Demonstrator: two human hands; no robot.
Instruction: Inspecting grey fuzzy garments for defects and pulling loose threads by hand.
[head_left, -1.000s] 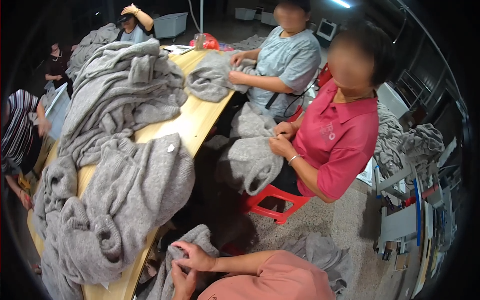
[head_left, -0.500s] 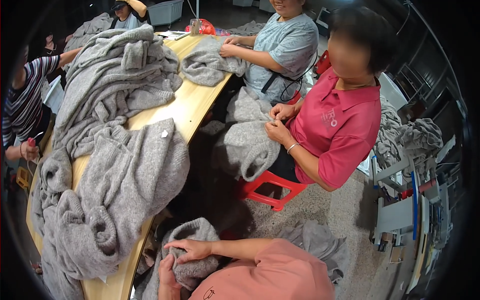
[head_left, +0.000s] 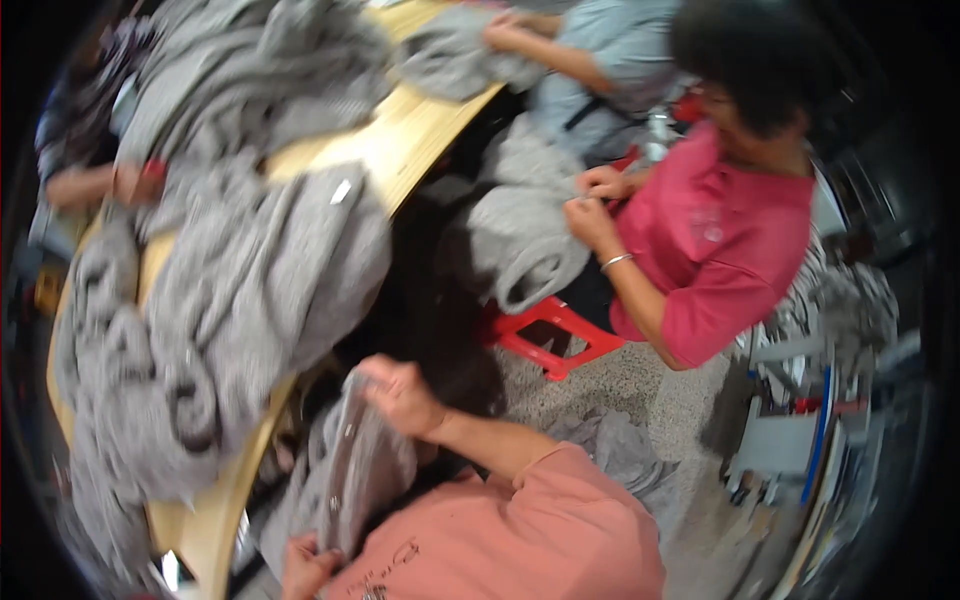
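Observation:
A grey knitted sweater (head_left: pixel 335 460) is stretched between my two hands, below the table's near edge. My right hand (head_left: pixel 405 395) grips its upper end, fingers closed over the fabric. Lower left, my left hand (head_left: pixel 310 565) pinches the other end of the same edge. Small shiny spots show along that edge; blur hides what they are. Part of the sweater hangs in the dark beside the table.
A wooden table (head_left: pixel 425 140) bears heaped grey knitwear (head_left: pixel 270 270). To the right, a co-worker in a pink shirt (head_left: pixel 720 240) handles grey knitwear by a red stool (head_left: pixel 560 335). Grey fabric (head_left: pixel 625 450) lies on the floor; another person's hand (head_left: pixel 140 183) holds something red.
My hands have moved apart, the right up and the left down, drawing the bunched sweater out long. The view has shifted, and the hand across the table has moved further over the pile.

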